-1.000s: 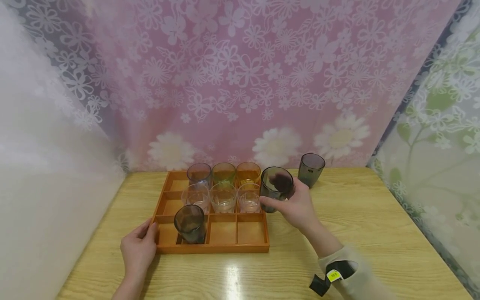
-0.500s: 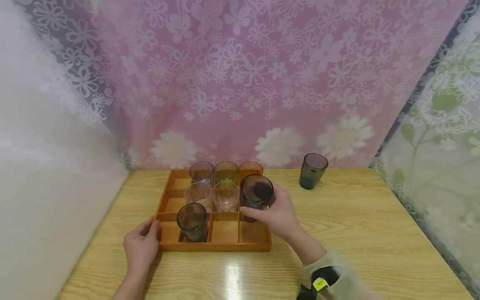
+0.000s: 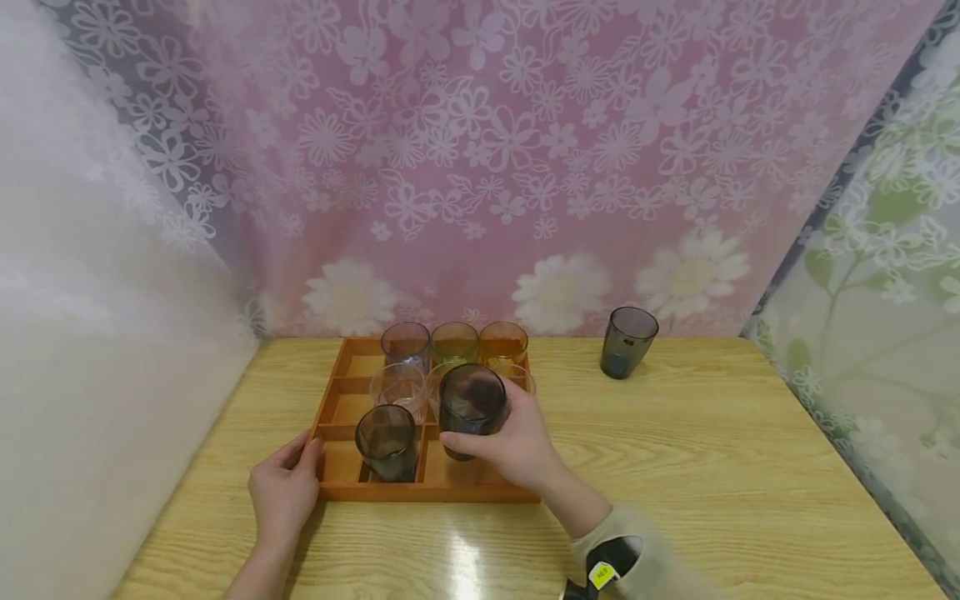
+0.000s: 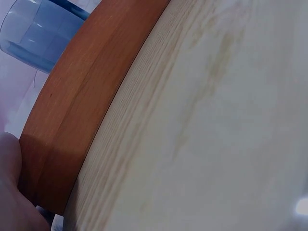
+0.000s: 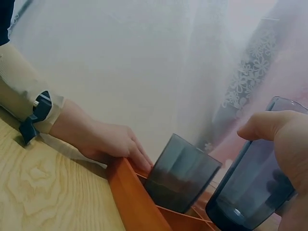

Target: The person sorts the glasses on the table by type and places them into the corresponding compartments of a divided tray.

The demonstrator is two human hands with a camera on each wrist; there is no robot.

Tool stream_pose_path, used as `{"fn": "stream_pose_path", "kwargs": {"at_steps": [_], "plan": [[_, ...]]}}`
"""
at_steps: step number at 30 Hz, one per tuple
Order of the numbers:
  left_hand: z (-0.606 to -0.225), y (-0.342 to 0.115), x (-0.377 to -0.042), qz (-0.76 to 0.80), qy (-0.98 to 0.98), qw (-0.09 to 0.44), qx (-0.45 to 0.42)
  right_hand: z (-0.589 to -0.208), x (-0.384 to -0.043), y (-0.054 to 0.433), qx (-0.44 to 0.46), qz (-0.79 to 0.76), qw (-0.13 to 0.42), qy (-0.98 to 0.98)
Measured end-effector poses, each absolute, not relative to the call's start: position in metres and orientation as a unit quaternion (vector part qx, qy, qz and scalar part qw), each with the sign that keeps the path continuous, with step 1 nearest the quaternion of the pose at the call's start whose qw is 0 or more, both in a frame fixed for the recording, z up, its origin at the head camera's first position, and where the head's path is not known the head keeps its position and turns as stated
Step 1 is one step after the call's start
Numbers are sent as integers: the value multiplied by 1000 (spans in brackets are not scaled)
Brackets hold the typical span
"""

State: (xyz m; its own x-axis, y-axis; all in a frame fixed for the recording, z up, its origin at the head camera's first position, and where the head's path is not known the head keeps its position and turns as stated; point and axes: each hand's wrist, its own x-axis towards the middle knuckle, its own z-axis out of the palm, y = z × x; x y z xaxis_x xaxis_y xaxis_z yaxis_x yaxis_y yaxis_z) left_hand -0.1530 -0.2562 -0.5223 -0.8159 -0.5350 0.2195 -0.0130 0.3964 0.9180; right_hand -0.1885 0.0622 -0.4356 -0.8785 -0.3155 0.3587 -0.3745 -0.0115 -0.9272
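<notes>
My right hand grips a dark grey glass tumbler, thumb on the near side, above the front row of the divided wooden tray. In the right wrist view the held tumbler stands tilted, its base above the compartments. Another grey tumbler sits in the front row, leaning; the right wrist view shows this tumbler beside the left hand. My left hand holds the tray's left front corner, thumb at the wall. Purple, green and amber glasses fill part of the back row.
Clear glasses, one of them at the left, stand in the middle row, partly hidden by the held tumbler. A further grey tumbler stands on the wooden table at the back right. Flowered curtains enclose the table.
My right hand has carried the grey tumbler leftward and toward me, from beside the tray's right edge to above its front row. The left hand stays at the tray corner.
</notes>
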Motion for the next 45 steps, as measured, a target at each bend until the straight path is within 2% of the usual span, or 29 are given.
{"fn": "stream_pose_path", "kwargs": {"at_steps": [8,18,28,45], "plan": [[-524,-255,-154,-522,-797,248,176,-446,-182,48,227,657,8,-719],[-522,-256,-155,-525,-794,259,165,-468,-179,37,209,632,39,-746],[-524,-258,-154,-524,-795,254,171,-480,-173,29,168,637,42,-751],[-528,-258,-156,-522,-796,252,175,-492,-171,31,148,608,60,-778]]}}
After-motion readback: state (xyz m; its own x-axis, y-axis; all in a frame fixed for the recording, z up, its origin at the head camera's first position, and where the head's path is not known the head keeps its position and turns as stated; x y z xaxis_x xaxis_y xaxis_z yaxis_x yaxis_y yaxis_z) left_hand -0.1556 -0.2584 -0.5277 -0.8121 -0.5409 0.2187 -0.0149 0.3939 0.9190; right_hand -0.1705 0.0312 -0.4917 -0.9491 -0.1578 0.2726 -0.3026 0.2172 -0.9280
